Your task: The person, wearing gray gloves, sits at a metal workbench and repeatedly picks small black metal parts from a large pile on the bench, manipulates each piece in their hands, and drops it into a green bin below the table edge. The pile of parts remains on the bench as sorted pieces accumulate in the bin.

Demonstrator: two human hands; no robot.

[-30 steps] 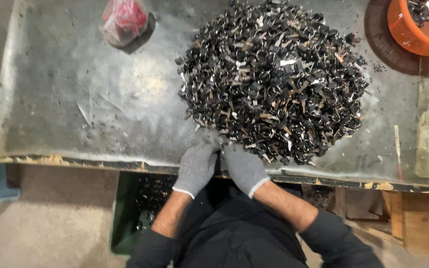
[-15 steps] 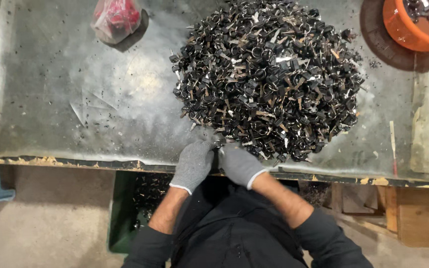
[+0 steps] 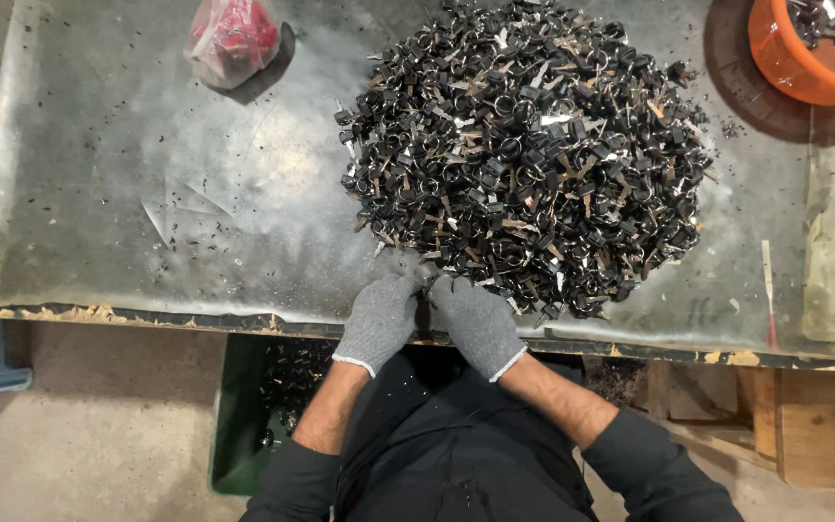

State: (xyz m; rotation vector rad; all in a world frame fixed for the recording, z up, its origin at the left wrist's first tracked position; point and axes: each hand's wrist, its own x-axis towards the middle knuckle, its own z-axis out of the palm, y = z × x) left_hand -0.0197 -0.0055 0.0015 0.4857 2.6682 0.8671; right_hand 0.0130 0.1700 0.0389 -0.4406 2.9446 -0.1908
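Piece in hand: both hands are meeting at the near edge of the pile (image 3: 524, 159), fingertips working on something small and dark between them; what exactly is being gripped cannot be told, since the gloves are hiding it.
Pile: black clip-like parts with metal rings and tan strips, lying just beyond the fingertips and spreading up and to the right of them.
Doing it well: judging by the tangle, taking one piece at a time from the pile's near fringe is keeping the rest from dragging along; pinching with the fingertips rather than the palm is giving better feel through the gloves.
Left hand (image 3: 379, 319): gloved in grey knit, fingers curling inward, tips touching the right hand's; closed or merely bent, I cannot tell.
Right hand (image 3: 475, 324): same glove, fingers bending toward the left, knuckles up; grip likewise hidden.
Arms: forearms bare below dark sleeves, converging in a V over the table (image 3: 147, 193) edge.
Bin (image 3: 234, 425): green, below the hands under the table, holding dark parts.
Bag (image 3: 234, 41): clear with red contents, far up-left of the left hand.
Tub (image 3: 794, 68): orange, far up-right of the right hand, a few parts inside.
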